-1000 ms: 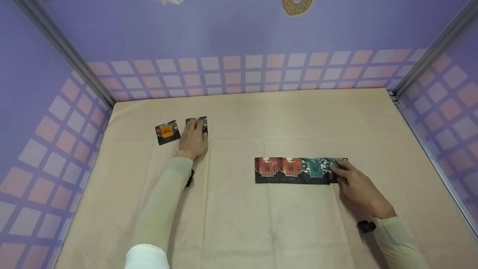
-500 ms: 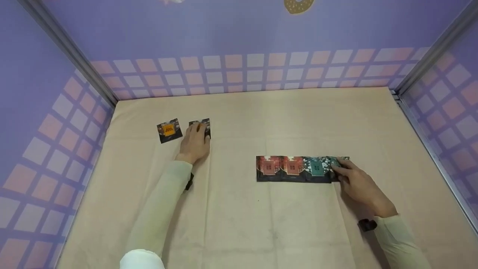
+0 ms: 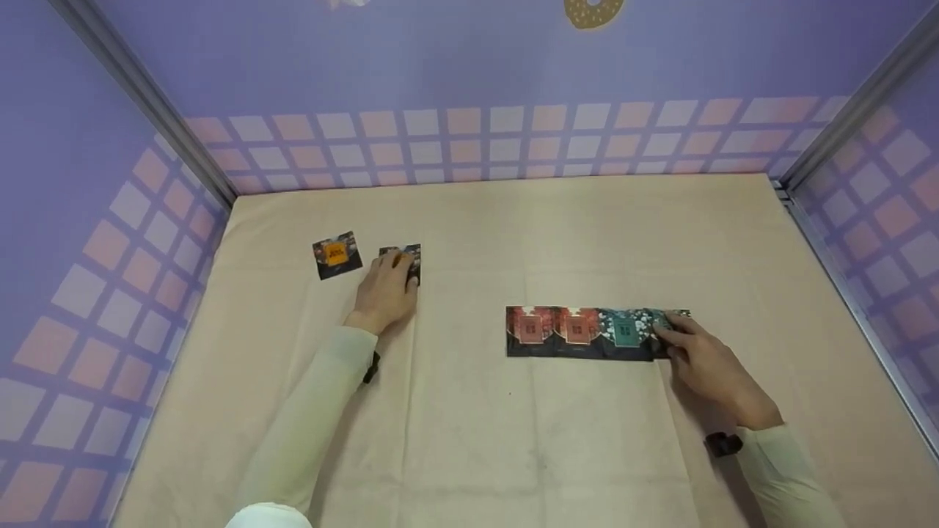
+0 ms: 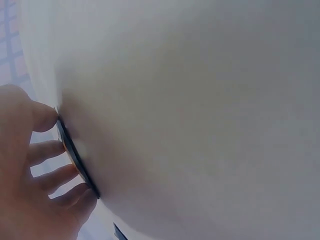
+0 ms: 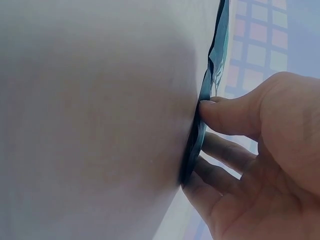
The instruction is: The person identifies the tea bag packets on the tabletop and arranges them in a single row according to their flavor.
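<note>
In the head view, my left hand (image 3: 384,295) rests its spread fingertips on a dark square sachet (image 3: 414,258) with an orange label, covering most of it. The left wrist view has the thumb and fingers touching this thin sachet (image 4: 77,157), which lies flat on the cloth. Just left of it lies a matching orange-labelled sachet (image 3: 337,255), slightly turned. My right hand (image 3: 711,370) presses thumb and fingers on a green sachet (image 3: 661,350), partly hidden, at the right end of a row. Beside it are another green sachet (image 3: 625,334) and two red ones (image 3: 531,331), edges meeting.
A beige cloth (image 3: 469,440) with fold lines covers the table. Purple panels with pink and white checks (image 3: 506,143) enclose its back and sides, joined by metal posts (image 3: 158,110) at the corners.
My left hand has slid its sachet toward me and slightly right, away from the other orange-labelled one. My right hand and the row stay put, while the head view shifts a little.
</note>
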Demonstrator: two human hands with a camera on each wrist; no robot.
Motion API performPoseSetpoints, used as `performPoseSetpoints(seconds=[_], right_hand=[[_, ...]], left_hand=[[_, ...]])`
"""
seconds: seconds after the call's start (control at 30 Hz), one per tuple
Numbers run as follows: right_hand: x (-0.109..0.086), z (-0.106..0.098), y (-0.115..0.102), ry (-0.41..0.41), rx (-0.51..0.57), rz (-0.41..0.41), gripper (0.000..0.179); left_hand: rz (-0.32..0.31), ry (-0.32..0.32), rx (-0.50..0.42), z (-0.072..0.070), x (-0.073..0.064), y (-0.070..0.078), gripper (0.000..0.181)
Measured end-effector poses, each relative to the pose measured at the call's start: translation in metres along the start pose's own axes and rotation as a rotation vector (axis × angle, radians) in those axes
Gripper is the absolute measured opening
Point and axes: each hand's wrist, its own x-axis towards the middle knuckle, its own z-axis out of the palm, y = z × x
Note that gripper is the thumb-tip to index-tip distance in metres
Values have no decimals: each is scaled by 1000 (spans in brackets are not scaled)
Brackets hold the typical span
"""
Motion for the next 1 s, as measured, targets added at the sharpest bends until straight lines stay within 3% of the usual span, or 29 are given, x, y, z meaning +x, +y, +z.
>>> performPoseSetpoints(seconds=[0.27,0.47,0.77,1.0], right_hand=[[-2,1,1,15,-4,-41,46],[0,1,0,15,-3,-13,46],[-1,0,0,13,3,-4,46],[-2,1,0,14,6,-4,47]], left_hand=[[49,18,16,2,-10,0,48],[73,8,35,2,-17,5,47],[112,13,60,7,-28,19,49],[131,-25,77,12,-38,34,49]])
